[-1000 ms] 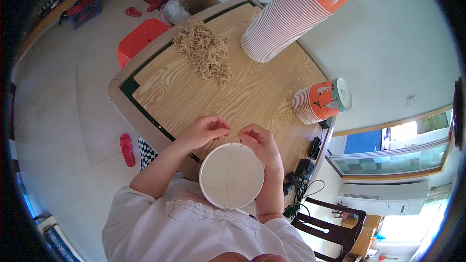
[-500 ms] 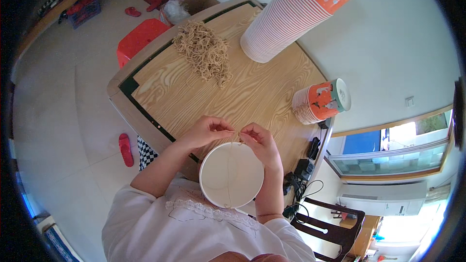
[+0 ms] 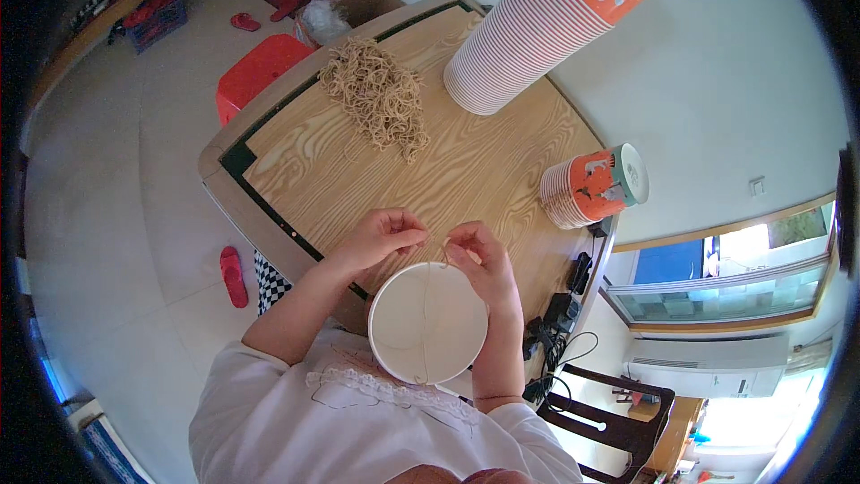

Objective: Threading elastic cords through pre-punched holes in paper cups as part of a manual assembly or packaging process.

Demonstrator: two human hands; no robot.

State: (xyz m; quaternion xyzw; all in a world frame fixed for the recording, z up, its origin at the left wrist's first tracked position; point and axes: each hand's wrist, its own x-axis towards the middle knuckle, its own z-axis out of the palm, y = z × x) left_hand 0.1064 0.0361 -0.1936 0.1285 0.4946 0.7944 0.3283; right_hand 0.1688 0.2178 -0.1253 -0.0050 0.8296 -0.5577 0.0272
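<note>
A white paper cup (image 3: 428,323) stands near me, open end up, at the near edge of the wooden table (image 3: 466,170). A thin tan string (image 3: 426,305) runs across its mouth. My left hand (image 3: 381,237) pinches the string just beyond the cup's far rim. My right hand (image 3: 479,260) pinches the other part of the string at the rim's far right side. The two hands are a few centimetres apart.
A pile of tan strings (image 3: 381,99) lies at the table's far left. A tall leaning stack of orange-and-white cups (image 3: 537,31) stands at the back, a short stack (image 3: 591,186) lies on its side at right. A red stool (image 3: 260,72), a red slipper (image 3: 233,276) and cables (image 3: 560,323) surround the table.
Both hands have shifted slightly along the cup's far rim, working the string between the fingers. The cup stays where it was.
</note>
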